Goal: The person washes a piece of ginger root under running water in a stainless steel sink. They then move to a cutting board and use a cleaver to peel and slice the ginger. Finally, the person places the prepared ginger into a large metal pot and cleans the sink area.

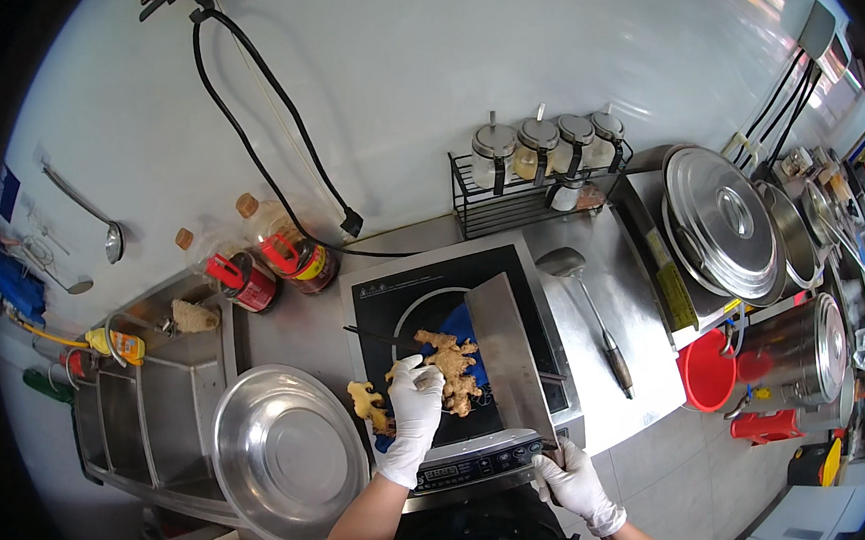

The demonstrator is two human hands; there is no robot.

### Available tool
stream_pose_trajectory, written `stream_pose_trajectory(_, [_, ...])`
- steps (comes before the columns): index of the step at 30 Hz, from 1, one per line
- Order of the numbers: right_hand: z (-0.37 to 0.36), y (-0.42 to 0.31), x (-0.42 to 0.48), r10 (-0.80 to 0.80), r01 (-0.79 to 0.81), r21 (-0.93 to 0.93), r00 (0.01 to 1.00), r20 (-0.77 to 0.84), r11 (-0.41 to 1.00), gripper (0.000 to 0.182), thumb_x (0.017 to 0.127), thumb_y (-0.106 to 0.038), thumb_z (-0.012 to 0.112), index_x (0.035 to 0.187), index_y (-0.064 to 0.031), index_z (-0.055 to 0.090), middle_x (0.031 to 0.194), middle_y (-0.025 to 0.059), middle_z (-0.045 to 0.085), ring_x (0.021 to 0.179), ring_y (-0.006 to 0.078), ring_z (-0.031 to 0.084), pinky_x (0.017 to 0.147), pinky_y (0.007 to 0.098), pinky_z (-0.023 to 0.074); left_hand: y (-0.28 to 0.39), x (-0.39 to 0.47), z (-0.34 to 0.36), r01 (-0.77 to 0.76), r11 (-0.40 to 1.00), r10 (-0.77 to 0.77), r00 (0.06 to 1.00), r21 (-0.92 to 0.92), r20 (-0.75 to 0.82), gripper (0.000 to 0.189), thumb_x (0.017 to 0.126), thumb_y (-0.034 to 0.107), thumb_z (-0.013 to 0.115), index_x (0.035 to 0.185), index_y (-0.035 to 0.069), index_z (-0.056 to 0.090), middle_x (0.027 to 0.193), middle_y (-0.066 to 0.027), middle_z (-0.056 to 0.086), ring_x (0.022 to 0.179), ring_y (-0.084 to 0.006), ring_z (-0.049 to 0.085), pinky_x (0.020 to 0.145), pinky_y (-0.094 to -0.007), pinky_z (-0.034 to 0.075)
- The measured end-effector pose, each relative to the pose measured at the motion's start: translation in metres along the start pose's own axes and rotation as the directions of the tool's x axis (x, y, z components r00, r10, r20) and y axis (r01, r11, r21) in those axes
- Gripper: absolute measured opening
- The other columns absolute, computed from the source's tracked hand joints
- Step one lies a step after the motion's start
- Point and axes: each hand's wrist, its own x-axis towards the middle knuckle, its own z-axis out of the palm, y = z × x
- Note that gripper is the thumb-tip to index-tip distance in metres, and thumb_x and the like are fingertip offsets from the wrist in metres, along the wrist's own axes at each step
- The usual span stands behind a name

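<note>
My left hand (416,420), in a white glove, has its fingers on the left side of a knobbly ginger root (454,370). A flatter, paler piece of ginger (367,404) lies just left of that hand. Shut on the handle of a broad cleaver is my gloved right hand (577,483). The cleaver's blade (510,355) stands to the right of the root, slanting away from me. Beneath the ginger shows something blue (460,324), mostly covered, with a dark thin stick (373,334) sticking out to the left. All this is over a black induction cooktop (396,284).
A wide metal basin (238,442) stands at left beside a steel sink (179,415). Two large sauce bottles (296,261) and a rack (466,211) of seasoning jars line the wall. A ladle (598,318) lies right of the cooktop; farther right are a lidded pot (730,219) and red bucket (707,371).
</note>
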Motion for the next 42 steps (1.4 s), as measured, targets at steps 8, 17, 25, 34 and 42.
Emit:
stream_pose_trajectory(8, [0.003, 0.012, 0.004, 0.059, -0.059, -0.058, 0.998, 0.003, 0.997, 0.022, 0.091, -0.018, 0.061, 0.091, -0.0018, 0.047, 0.063, 0.0, 0.05, 0.048, 0.0077, 0.048, 0.042, 0.0225, 0.0416, 0.012, -0.006, 0.005, 0.147, 0.947, -0.145, 0.989, -0.286, 0.028, 0.039, 0.083, 0.001, 0.065, 0.119, -0.004, 0.048, 0.092, -0.0085, 0.061, 0.078, -0.0112, 0.059, 0.072, -0.0232, 0.049])
stream_pose_trajectory(17, [-0.003, 0.011, 0.001, 0.029, -0.031, 0.052, 0.999, 0.044, 0.998, 0.021, 0.093, -0.017, 0.058, 0.1, -0.0007, 0.047, 0.062, 0.0017, 0.052, 0.046, 0.0103, 0.049, 0.043, 0.0234, 0.041, 0.017, 0.004, 0.015, -0.045, 0.973, 0.038, 0.999, 0.228, 0.033, 0.038, 0.076, 0.007, 0.073, 0.111, -0.001, 0.059, 0.097, -0.009, 0.059, 0.075, -0.0168, 0.059, 0.069, -0.0272, 0.05])
stream_pose_trajectory(25, [-0.014, -0.004, -0.002, 0.102, -0.11, 0.063, 0.987, 0.121, 0.992, 0.027, 0.095, -0.019, 0.055, 0.11, 0.001, 0.047, 0.063, 0.0027, 0.054, 0.046, 0.0117, 0.05, 0.043, 0.0229, 0.04, 0.022, -0.011, 0.013, -0.398, 0.796, 0.398, 0.912, 0.456, 0.102, 0.036, 0.079, 0.013, 0.069, 0.112, 0.001, 0.06, 0.109, -0.0139, 0.053, 0.089, -0.03, 0.056, 0.076, -0.0361, 0.049])
stream_pose_trajectory(34, [-0.019, -0.001, 0.006, 0.111, -0.121, 0.06, 0.981, 0.16, 0.991, 0.03, 0.095, -0.02, 0.055, 0.114, 0.0012, 0.048, 0.063, 0.0021, 0.054, 0.047, 0.0109, 0.05, 0.044, 0.023, 0.0402, 0.012, -0.004, 0.012, -0.427, 0.831, 0.431, 0.899, 0.357, 0.072, 0.031, 0.078, -0.001, 0.066, 0.109, -0.001, 0.061, 0.103, -0.0092, 0.058, 0.062, -0.0155, 0.055, 0.056, -0.0267, 0.047])
stream_pose_trajectory(42, [-0.022, 0.006, 0.014, 0.025, -0.027, 0.007, 0.981, 0.19, 1.0, 0.034, 0.094, -0.02, 0.056, 0.118, 0.0028, 0.048, 0.062, 0.0015, 0.052, 0.047, 0.0096, 0.049, 0.045, 0.0231, 0.041, 0.013, -0.005, 0.01, -0.382, 0.865, 0.39, 0.92, 0.325, 0.044, 0.032, 0.077, -0.001, 0.068, 0.109, -0.001, 0.064, 0.104, -0.0071, 0.06, 0.06, -0.0114, 0.054, 0.053, -0.0221, 0.044])
